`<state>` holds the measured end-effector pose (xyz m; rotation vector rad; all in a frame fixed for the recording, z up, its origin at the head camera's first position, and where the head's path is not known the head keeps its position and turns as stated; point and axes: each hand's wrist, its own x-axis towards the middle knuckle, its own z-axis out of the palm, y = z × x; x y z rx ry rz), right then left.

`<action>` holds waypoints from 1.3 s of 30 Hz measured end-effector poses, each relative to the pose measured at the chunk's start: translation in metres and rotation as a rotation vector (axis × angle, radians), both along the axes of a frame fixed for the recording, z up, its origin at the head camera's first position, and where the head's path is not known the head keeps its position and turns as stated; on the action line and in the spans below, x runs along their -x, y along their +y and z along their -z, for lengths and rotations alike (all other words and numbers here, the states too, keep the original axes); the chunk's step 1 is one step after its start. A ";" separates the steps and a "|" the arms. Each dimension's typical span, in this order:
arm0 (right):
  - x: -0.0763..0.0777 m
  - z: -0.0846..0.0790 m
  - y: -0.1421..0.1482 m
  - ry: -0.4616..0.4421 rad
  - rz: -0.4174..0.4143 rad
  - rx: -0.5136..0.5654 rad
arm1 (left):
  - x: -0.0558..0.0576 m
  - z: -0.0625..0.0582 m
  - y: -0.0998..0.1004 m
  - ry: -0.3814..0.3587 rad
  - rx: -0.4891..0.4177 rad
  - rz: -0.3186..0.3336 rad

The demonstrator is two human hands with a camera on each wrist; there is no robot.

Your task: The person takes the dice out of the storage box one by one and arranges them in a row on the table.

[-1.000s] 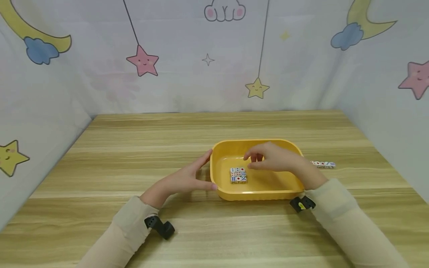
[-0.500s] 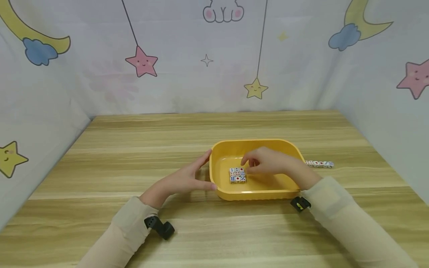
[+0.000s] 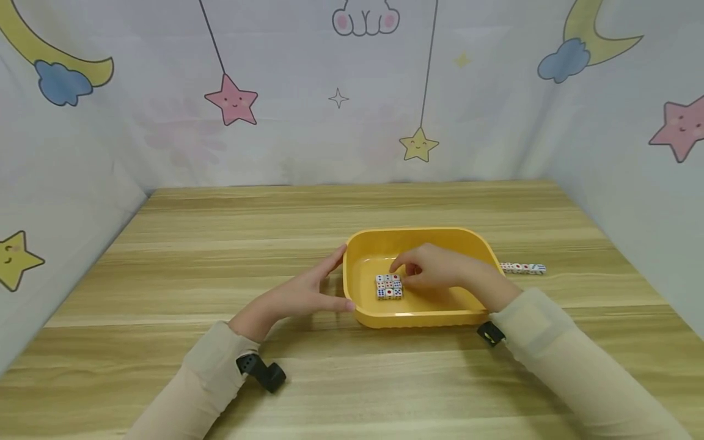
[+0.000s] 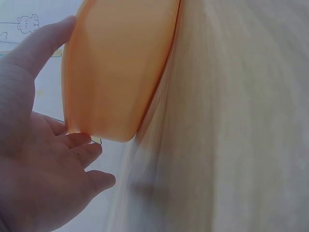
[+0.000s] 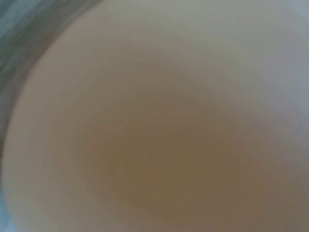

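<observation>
A yellow tray [image 3: 423, 319] stands on the table right of centre in the head view. Inside it, near its left end, white dice [image 3: 388, 287] with red and blue pips form a tight block. My right hand [image 3: 437, 267] reaches into the tray, its index finger and thumb about a die [image 3: 395, 278] at the block's back right corner; the contact itself is partly hidden. My left hand [image 3: 302, 296] touches the tray's left end, thumb and index finger spread wide along it. In the left wrist view the left hand's fingers [image 4: 79, 145] lie against the tray's wall [image 4: 116, 72].
Outside the tray's right end, a row of dice [image 3: 522, 268] lies on the wooden table [image 3: 247, 220], partly hidden by the tray and right arm. White curtains [image 3: 297, 122] with printed stars and moons enclose the back and sides. The right wrist view is blurred.
My right hand has lowered and moved slightly left, bringing its fingertips to the dice block. The left hand, tray and dice stay in place.
</observation>
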<state>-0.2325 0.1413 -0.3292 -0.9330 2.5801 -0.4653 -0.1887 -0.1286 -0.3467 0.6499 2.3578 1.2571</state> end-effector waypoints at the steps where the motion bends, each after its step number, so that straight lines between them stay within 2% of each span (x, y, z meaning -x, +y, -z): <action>1: 0.000 0.000 0.000 0.003 -0.002 -0.004 | 0.000 0.000 0.000 -0.001 0.000 -0.001; 10: -0.002 -0.002 -0.001 0.021 -0.040 0.016 | 0.000 -0.001 0.000 0.005 -0.001 0.000; 19: -0.001 0.000 -0.001 0.076 -0.073 0.025 | 0.000 -0.001 0.000 0.006 -0.001 -0.002; 31: -0.002 0.000 0.001 0.099 -0.033 -0.023 | -0.001 -0.001 0.000 0.023 -0.004 0.006; 39: -0.002 -0.002 0.004 0.126 -0.023 -0.007 | -0.001 -0.002 0.001 0.013 -0.006 0.010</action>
